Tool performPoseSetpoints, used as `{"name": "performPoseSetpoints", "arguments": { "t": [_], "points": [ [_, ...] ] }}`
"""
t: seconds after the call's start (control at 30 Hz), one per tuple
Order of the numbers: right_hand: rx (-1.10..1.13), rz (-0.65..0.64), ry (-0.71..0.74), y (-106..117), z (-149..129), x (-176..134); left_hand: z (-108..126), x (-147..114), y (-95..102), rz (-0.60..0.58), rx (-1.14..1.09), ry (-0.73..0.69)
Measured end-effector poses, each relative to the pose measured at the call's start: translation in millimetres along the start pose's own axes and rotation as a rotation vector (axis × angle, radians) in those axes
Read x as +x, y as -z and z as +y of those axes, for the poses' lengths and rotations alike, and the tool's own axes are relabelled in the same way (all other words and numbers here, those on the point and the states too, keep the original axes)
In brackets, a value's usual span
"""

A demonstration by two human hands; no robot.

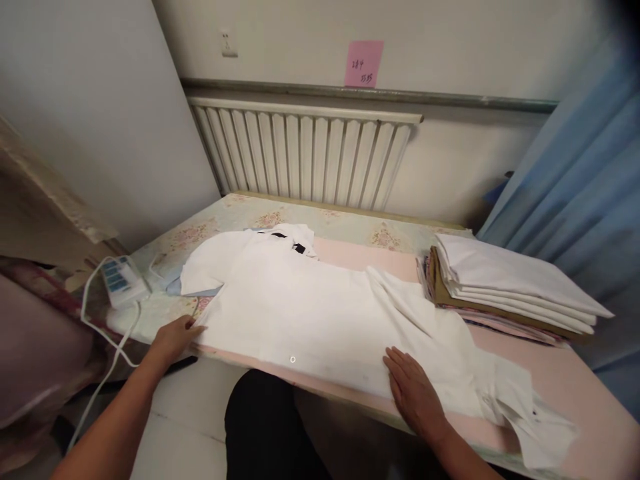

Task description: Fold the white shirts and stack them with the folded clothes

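A white garment (310,313) lies spread lengthwise along the table, with a few creases toward the right. Its far left part is bunched and shows small black patches; at the right end it is crumpled, with a small dark spot. My left hand (176,337) pinches the garment's near left edge between thumb and fingers. My right hand (413,390) rests flat on the cloth near the front edge, fingers stretched out. Something light blue (175,287) peeks out from beneath the garment's left part.
A stack of folded cloths (520,287) stands at the right of the table (575,387). At the left lie a power strip (124,280) and a looped white cable (107,340). A radiator (305,153) runs along the wall behind; a blue curtain (580,167) hangs right.
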State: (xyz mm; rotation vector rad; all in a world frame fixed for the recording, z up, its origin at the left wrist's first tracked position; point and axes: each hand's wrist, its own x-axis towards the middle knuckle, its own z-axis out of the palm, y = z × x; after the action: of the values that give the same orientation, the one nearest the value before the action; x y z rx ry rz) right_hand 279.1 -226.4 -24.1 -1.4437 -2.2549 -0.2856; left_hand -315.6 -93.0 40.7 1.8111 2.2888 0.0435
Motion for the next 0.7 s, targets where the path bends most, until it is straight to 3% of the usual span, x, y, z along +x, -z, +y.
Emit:
{"name": "performPoseSetpoints", "arguments": {
  "t": [0.27, 0.7],
  "points": [
    [0.006, 0.003, -0.006, -2.0, -0.3, -1.4, 1.5, -9.8, -2.2, -0.031, 0.04, 0.041],
    [0.006, -0.006, -0.009, -2.8, -0.4, -0.9, 8.1, 2.4, -7.3, -0.073, 0.065, 0.001]
  ]
}}
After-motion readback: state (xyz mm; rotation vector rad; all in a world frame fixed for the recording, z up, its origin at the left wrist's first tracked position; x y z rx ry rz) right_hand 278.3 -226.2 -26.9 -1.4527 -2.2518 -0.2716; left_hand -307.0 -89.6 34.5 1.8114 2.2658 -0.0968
